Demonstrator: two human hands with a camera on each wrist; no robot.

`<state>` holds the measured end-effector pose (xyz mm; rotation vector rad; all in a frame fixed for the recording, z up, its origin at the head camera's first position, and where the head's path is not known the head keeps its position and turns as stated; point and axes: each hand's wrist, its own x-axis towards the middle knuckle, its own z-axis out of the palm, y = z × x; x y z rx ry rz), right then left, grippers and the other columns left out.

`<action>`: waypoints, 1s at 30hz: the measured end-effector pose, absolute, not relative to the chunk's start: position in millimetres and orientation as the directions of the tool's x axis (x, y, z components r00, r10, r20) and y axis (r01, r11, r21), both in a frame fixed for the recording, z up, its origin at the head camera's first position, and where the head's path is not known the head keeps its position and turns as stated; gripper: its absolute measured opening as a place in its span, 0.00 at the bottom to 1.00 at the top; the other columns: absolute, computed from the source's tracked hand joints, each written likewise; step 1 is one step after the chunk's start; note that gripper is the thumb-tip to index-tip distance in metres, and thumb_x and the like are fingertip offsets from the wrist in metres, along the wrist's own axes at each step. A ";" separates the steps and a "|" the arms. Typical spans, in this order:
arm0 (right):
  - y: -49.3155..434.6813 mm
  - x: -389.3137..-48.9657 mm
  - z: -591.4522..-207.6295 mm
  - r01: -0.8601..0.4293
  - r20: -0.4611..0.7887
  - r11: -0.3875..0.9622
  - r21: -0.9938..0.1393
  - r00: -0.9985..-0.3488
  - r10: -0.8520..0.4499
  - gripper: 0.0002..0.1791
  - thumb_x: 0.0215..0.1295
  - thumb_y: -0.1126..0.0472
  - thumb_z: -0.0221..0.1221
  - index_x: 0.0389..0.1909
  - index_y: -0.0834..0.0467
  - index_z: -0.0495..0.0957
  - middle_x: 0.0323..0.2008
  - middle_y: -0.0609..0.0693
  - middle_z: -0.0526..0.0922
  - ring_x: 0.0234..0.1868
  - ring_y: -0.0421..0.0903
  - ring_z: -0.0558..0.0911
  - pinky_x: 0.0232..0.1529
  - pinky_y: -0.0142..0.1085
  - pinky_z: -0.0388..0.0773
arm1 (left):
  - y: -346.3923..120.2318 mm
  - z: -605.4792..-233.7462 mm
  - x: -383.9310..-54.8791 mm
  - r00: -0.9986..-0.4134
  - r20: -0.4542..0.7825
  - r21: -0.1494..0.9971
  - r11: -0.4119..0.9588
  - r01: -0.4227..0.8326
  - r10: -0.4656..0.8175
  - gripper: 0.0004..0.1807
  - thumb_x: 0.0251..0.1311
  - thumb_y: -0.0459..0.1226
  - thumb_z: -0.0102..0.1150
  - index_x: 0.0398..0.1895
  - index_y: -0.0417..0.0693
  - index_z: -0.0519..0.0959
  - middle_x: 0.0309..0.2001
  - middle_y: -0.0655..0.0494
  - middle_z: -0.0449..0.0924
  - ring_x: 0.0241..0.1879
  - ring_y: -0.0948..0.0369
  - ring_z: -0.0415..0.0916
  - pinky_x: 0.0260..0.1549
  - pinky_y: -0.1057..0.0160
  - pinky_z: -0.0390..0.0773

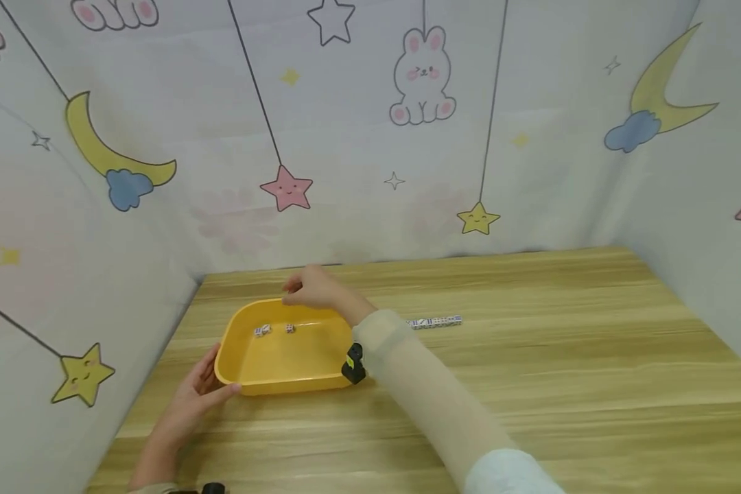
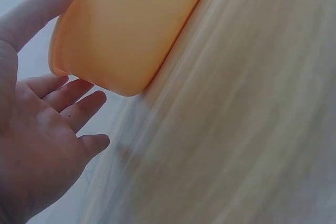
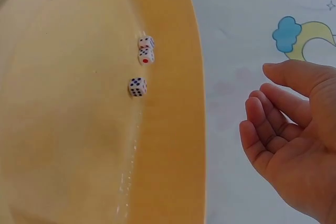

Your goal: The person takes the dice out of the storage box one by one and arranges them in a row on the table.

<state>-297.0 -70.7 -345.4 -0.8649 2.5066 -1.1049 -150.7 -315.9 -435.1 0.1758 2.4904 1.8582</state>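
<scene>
A yellow plastic tray (image 1: 287,360) stands on the table's left side. My left hand (image 1: 188,405) holds it at the near left corner, thumb on the rim and fingers along the outer wall; the left wrist view has the thumb (image 2: 47,9) against the tray's side. Three white dice lie inside near the far wall: one die (image 3: 137,87) apart, and a pair of dice (image 3: 146,50) touching. Over the far rim hovers my right hand (image 1: 315,288), its fingers loosely curled with nothing visible in them. The right wrist view puts this hand (image 3: 299,135) just beyond the rim.
A straight row of dice (image 1: 435,322) lies on the wooden table (image 1: 562,357) right of the tray, its left end hidden behind my right forearm. Patterned white curtains (image 1: 358,137) hang behind the table and at both sides. A black wrist camera (image 1: 354,363) overlaps the tray's near right corner.
</scene>
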 end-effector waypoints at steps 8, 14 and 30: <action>-85.2 -299.1 -374.8 -0.386 -0.036 0.575 -0.721 -0.808 -0.588 0.18 0.65 0.61 0.61 0.54 0.63 0.80 0.51 0.54 0.83 0.51 0.47 0.80 0.48 0.30 0.78 | -312.9 -436.1 -150.7 -0.994 0.035 0.959 0.276 0.063 0.107 0.49 0.60 0.29 0.62 0.75 0.34 0.40 0.74 0.32 0.40 0.53 0.90 0.58 0.49 0.86 0.64; -93.3 -295.2 -391.8 -0.357 -0.062 0.598 -0.718 -0.822 -0.566 0.17 0.65 0.62 0.60 0.53 0.63 0.81 0.51 0.54 0.83 0.50 0.47 0.80 0.46 0.30 0.78 | -312.7 -438.0 -150.5 -0.995 0.030 0.955 0.291 0.057 0.096 0.49 0.60 0.30 0.62 0.75 0.35 0.41 0.74 0.33 0.41 0.58 0.85 0.58 0.50 0.85 0.64; -109.0 -289.9 -398.2 -0.333 -0.130 0.717 -0.612 -0.852 -0.506 0.19 0.65 0.64 0.59 0.57 0.63 0.78 0.58 0.54 0.79 0.57 0.47 0.77 0.55 0.33 0.75 | -315.3 -432.5 -149.9 -0.997 -0.007 0.942 0.336 0.020 0.078 0.49 0.60 0.33 0.63 0.76 0.37 0.41 0.76 0.38 0.41 0.72 0.42 0.44 0.52 0.86 0.60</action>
